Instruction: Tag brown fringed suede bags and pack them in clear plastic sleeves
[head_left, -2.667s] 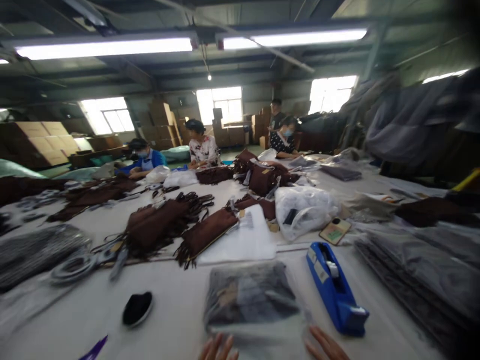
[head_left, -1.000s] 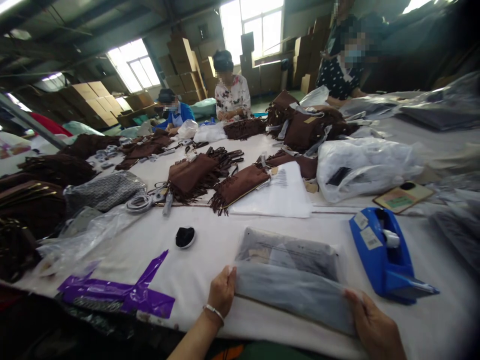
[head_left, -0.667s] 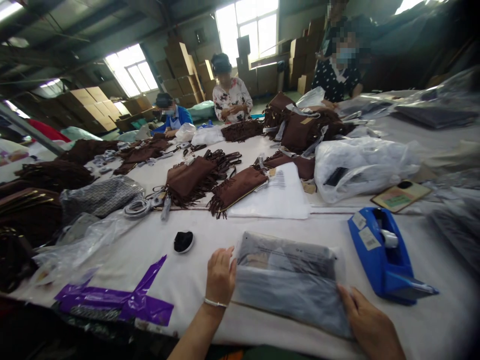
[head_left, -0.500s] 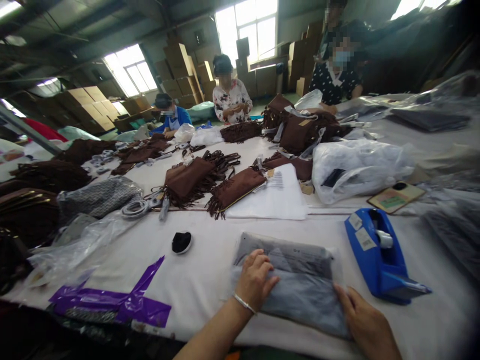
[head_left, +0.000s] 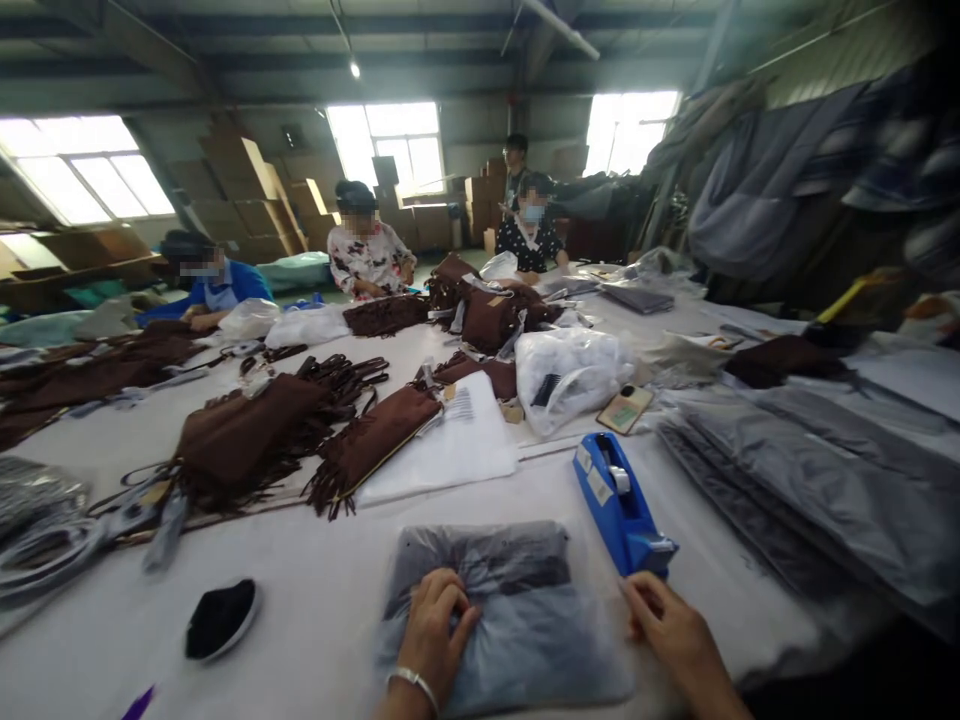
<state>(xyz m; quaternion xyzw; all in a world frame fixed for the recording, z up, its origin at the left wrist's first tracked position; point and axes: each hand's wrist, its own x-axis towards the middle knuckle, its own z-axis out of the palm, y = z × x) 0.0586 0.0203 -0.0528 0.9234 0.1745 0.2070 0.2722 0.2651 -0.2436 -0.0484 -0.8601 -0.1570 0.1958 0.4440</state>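
Observation:
A flat clear plastic bag (head_left: 525, 640) with dark grey folded fabric inside lies on the table in front of me. My left hand (head_left: 437, 625), a bracelet at its wrist, rests on the bag with bent fingers. Creases in the plastic run together at its fingertips. My right hand (head_left: 664, 615) is closed in a pinch just right of the bag, at the front end of a blue tape dispenser (head_left: 619, 510). Whatever lies between its thumb and fingers is too small to make out.
A black and white oval object (head_left: 223, 620) lies at left. Brown fringed bags (head_left: 251, 430), white sheets (head_left: 457, 450), a stuffed clear bag (head_left: 574, 375) and a phone (head_left: 625, 408) lie beyond. Grey bagged fabric (head_left: 817, 490) is stacked at right. Several people work across the table.
My right hand has left the bag's right edge and moved to the tape dispenser's front. My left hand stays on the bag, its fingers more bent. The view has turned right and levelled.

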